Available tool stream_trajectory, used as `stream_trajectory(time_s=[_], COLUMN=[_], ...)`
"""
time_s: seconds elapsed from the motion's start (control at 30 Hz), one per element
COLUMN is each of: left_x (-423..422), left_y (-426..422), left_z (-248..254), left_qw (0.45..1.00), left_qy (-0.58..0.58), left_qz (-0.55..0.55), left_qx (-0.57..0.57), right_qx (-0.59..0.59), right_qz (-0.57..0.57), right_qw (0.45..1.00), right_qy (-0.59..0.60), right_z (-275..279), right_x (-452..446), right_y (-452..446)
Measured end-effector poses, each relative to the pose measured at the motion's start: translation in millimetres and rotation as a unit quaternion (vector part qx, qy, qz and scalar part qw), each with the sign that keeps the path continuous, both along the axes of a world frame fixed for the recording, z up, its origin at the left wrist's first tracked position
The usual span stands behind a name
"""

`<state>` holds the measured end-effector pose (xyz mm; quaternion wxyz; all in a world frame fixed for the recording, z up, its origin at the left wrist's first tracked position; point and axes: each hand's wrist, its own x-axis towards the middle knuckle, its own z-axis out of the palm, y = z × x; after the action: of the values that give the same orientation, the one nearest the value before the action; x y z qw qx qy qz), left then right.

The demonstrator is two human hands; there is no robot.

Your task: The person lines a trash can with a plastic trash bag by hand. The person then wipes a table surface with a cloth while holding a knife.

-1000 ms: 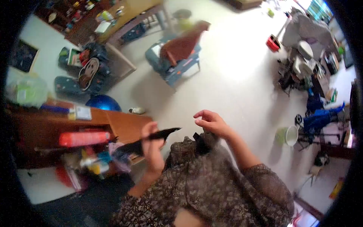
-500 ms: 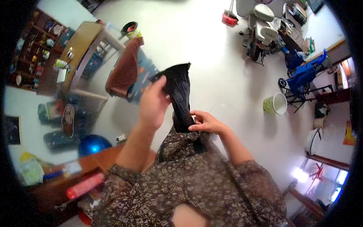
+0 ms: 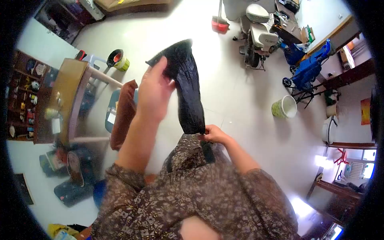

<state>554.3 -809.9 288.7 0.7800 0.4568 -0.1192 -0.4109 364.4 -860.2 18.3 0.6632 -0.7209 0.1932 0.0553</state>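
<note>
Clearance around the fingers: open to the right hand's outer side, obstructed between the hands.
The long black plastic bag (image 3: 190, 94) spans from the left hand's (image 3: 156, 90) fingers to the right hand's (image 3: 215, 134), blocking a straight pass between them. Beyond and right of the right fingers, pale smooth floor (image 3: 240, 92) shows a broad open lane, bounded farther right by a green-and-white round bucket (image 3: 283, 107) and a blue folding stroller (image 3: 310, 72). Left of the left fingers, a brown draped cloth (image 3: 123, 116) obstructs in the view. Nearer the body than the right fingers, a brown floral garment (image 3: 186, 154) limits passage.
</note>
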Motion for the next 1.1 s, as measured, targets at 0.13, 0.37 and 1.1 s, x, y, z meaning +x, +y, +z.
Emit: stream_trajectory(time_s=[0.13,0.37,1.1], left_x=[31.3,72.4,43.6], left_y=[-21.3,-51.9,-103.6], left_z=[7.6,5.9,-27.5], left_qw=[0.999,0.998,0.982], left_qy=[-0.030,-0.043,-0.138], left_qz=[-0.019,0.028,0.121], left_qx=[-0.037,-0.035,-0.047], right_qx=[0.032,0.080,0.035], right_qz=[-0.006,-0.095,-0.209], right_qw=[0.997,0.992,0.968], right_qy=[0.068,0.021,0.134], right_z=[18.6,2.8,46.8], right_x=[16.0,-17.2,-132.0], right_y=[-14.1,-49.7,-113.4])
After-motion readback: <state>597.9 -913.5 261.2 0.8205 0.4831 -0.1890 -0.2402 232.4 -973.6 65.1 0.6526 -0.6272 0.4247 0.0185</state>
